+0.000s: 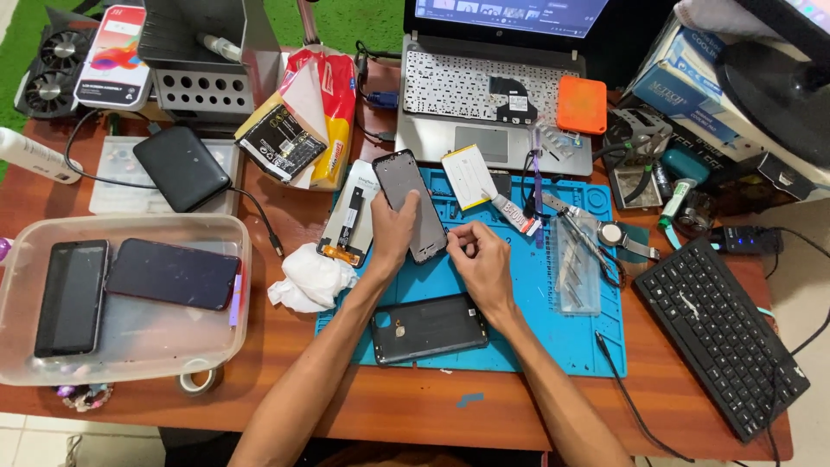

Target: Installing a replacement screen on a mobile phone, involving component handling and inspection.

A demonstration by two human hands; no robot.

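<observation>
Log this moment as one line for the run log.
left hand: holds dark rectangular phone frame | right hand: pinching at frame's lower edge | surface: blue rubber repair mat | nearby: black phone back cover

A small phone-repair workshop is shown. A blue silicone repair mat (553, 329) is spread over a wooden table (415, 406), with tweezers (579, 227) and a dismantled phone back (430, 328) laid on it. Two handsets are kept in a clear plastic tub (130, 367) at the table's left edge, and an opened laptop (484, 95) is set along the far edge.
</observation>
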